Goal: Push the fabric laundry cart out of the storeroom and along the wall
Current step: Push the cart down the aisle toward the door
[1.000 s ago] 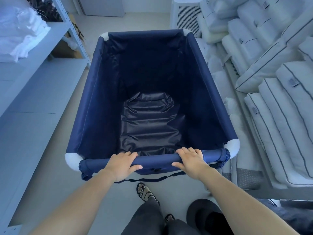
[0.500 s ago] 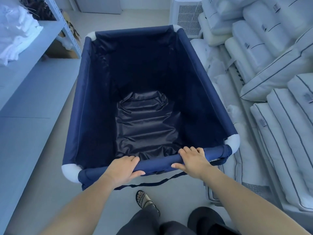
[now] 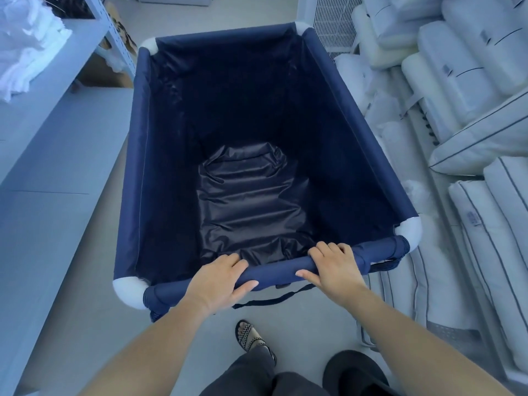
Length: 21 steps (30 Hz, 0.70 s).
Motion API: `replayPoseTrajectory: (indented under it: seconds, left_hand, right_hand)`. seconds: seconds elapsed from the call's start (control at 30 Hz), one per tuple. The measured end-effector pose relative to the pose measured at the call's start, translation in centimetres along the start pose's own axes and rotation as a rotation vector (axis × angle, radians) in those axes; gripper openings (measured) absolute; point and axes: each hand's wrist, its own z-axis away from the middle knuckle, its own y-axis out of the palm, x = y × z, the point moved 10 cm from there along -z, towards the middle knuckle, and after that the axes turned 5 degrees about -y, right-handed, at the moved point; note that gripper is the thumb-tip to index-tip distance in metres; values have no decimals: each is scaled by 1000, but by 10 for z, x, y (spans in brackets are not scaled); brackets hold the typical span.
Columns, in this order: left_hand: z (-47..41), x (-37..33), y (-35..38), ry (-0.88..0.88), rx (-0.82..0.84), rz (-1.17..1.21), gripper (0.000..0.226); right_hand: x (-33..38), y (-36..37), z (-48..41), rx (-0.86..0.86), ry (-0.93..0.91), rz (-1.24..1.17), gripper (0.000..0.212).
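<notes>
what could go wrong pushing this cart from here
The cart has its far left corner near the shelf post and could catch it. Its right side lies close beside the stacked pillows, which might snag or drag. The loose strap hangs near the sandalled foot, a possible trip.

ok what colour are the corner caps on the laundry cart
White, against navy blue fabric; the corner caps of the laundry cart show best in the head view.
</notes>
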Motion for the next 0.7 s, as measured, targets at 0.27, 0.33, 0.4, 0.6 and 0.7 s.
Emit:
replayPoseTrajectory:
  seconds: [0.27,0.33,0.4,0.6,0.7]
  left_hand:
    - [-15,5,-4,87,-33,-42,59]
    - [-21,8,-6,82,-34,-35,57]
    - [-27,11,-6,78,-17,-33,53]
    - [-43,23,-14,57,18,18,46]
    - [-50,29,-19,18,24,54,42]
  right_hand:
    - [-3,-6,-16,-68,46,-12,61]
    - [-6,-8,-22,-69,47,-13,59]
    - [-8,-9,-29,-58,48,-3,56]
    - [-13,-14,-53,4,31,10,54]
    - [-15,-18,-63,12,37,18,54]
